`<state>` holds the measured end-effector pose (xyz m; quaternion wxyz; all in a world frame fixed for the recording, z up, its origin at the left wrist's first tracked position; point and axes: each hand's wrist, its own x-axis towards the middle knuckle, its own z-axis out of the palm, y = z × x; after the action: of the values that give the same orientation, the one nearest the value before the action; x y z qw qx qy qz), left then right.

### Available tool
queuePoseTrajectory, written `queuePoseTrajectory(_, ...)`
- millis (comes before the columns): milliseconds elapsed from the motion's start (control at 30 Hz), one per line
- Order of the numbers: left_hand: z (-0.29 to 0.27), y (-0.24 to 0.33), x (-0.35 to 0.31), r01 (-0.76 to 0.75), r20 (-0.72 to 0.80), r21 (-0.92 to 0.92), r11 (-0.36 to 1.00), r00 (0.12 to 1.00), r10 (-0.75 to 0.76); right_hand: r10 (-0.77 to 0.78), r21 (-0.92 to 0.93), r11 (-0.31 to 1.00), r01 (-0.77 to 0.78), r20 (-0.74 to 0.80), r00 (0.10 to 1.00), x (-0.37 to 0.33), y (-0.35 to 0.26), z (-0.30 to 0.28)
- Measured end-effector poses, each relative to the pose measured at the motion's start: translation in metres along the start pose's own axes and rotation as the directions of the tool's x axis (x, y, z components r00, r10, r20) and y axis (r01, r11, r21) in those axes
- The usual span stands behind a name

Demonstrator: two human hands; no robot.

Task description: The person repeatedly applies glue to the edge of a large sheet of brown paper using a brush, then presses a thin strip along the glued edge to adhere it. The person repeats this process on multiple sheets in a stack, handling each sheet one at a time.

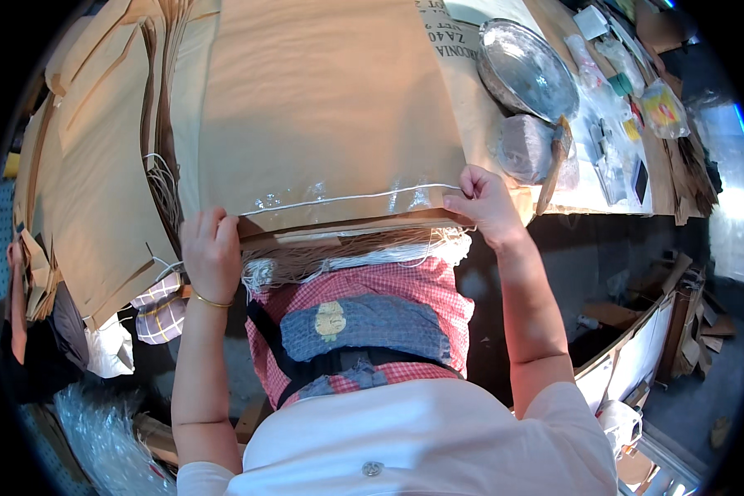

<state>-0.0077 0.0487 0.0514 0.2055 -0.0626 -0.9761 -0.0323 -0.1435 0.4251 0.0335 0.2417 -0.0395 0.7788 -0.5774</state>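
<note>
A large brown paper sheet or sack [331, 99] lies in front of me. Near its close edge a white string [347, 199] stretches from side to side, over glossy wet-looking patches. My left hand [211, 252] is closed on the string's left end at the paper's corner. At the right corner, my right hand [489, 202] pinches the other end between thumb and fingers. Just below the paper's edge, a bundle of loose white strings [364, 248] lies over my red checked apron [405, 285].
More brown paper sacks [99, 157] are stacked at the left, with strings sticking out. A metal basin [533, 70] stands at the right, beside a wooden-handled brush or stick [556, 161] and a wrapped greyish block [525, 149]. Plastic bags [628, 66] lie farther right. Another person's arm [16, 289] shows far left.
</note>
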Motion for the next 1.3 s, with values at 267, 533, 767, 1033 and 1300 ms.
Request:
queuePoseTrajectory(267, -0.006, -0.003, 0.007, -0.002, 0.217, -0.444, 0.896, 0.97, 0.109, -0.75, -0.62, 0.487, 0.615, 0.064, 0.658, -0.011, -0.007, 0.032)
queuePoseTrajectory(533, -0.015, -0.023, 0.035, 0.57, 0.628, -0.509, 0.645, 0.758, -0.175, -0.03, -0.05, 0.998, 0.027, -0.046, 0.999, 0.013, -0.031, 0.031)
queuePoseTrajectory(767, -0.021, -0.014, 0.018, 0.044, 0.199, -0.497, 0.867, 0.978, 0.065, -0.13, 0.051, 0.99, 0.129, 0.003, 0.992, 0.01, -0.017, 0.028)
queuePoseTrajectory(1033, -0.014, -0.011, 0.017, -0.398, -0.068, -0.013, 0.917, 0.916, 0.396, -0.24, 0.093, 0.968, 0.235, 0.044, 0.97, 0.009, -0.012, 0.025)
queuePoseTrajectory(1300, 0.001, -0.025, 0.021, 0.411, 0.377, -0.591, 0.694, 0.902, -0.212, 0.21, -0.109, 0.971, -0.213, -0.036, 0.977, 0.016, -0.045, 0.026)
